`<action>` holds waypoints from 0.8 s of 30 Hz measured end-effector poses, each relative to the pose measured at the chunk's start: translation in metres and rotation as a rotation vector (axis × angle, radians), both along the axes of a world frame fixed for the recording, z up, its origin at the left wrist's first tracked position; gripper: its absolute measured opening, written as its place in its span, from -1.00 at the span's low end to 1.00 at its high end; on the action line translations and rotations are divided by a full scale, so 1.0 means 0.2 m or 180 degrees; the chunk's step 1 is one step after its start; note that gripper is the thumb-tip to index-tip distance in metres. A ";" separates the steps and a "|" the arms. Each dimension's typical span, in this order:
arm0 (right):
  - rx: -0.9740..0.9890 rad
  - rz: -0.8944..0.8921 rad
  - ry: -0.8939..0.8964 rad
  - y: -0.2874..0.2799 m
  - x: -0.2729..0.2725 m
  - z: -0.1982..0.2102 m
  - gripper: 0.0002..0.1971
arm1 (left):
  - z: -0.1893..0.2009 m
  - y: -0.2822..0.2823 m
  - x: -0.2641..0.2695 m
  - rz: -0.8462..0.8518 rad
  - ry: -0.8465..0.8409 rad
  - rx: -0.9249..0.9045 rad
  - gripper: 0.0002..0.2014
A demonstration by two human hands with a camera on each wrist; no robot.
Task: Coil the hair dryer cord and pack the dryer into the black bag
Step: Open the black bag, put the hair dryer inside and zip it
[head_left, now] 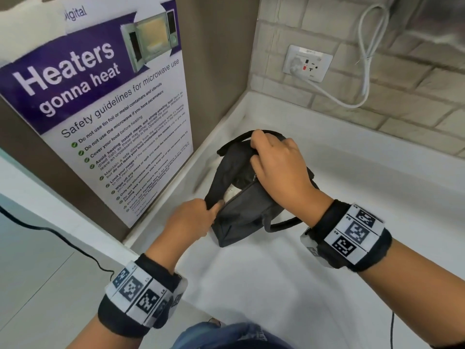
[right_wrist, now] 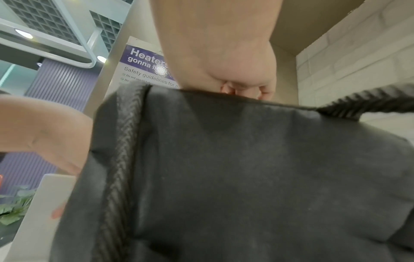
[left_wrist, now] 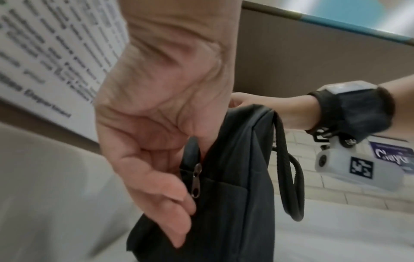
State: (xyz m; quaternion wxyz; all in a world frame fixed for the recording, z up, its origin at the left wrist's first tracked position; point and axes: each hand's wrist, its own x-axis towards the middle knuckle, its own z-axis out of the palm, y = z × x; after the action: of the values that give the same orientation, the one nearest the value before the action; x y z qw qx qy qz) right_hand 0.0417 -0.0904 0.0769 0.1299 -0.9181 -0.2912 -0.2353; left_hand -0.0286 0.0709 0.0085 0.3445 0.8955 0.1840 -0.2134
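At the near end of the bag: the left hand [head_left: 189,217] is curled at the zip end of the black bag [head_left: 247,210], thumb and fingers pinching the fabric tab beside the zipper pull [left_wrist: 196,180], which is seen hanging free on the end wall in the left wrist view.
Step in hand: judged to be closing the zip, since the near stretch of the zip track [head_left: 241,193] looks shut and the far stretch still gapes.
Left-hand advice: the tab should be kept taut and pulled toward the body, so that the track is held straight while the slider is drawn.
Contents: something pale, taken to be the hair dryer [head_left: 232,191], is glimpsed through the gap; whether the cord is coiled inside cannot be told.
Care with contents: anything bulging at the gap should be pressed down before the teeth are brought together, lest fabric or cord be caught.
Top of the bag: the right hand [head_left: 279,165] is closed over the upper edge, fingers curled round gathered fabric and the far handle [head_left: 241,137]; what lies under the fingers cannot be told.
Right-hand advice: the two lips should be squeezed together ahead of the slider.
Support: the bag is stood on the white counter [head_left: 327,285], which should be used as a brace.
Beyond: a wall socket [head_left: 307,62] with a white cable [head_left: 370,59] is fixed to the tiled wall, well apart from the bag.
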 end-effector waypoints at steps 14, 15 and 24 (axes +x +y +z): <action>0.0034 0.0177 0.0478 -0.02 -0.04 0.02 -0.90 | -0.04 0.09 0.03 0.1089 0.0232 -0.2222 -0.81; 0.0027 0.0169 0.0499 -0.01 -0.05 0.02 -0.90 | -0.03 0.09 0.03 0.1023 0.0258 -0.2244 -0.85; 0.0044 0.0121 0.0678 -0.03 -0.07 0.05 -0.89 | 0.02 0.17 0.02 0.0378 0.0252 -0.2254 -0.83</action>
State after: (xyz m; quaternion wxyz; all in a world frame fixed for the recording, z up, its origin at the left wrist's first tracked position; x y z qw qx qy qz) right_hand 0.0283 -0.0971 0.0870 0.1709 -0.9313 -0.2916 -0.1359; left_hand -0.0248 0.1045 0.0134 0.6377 0.6995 0.1636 -0.2780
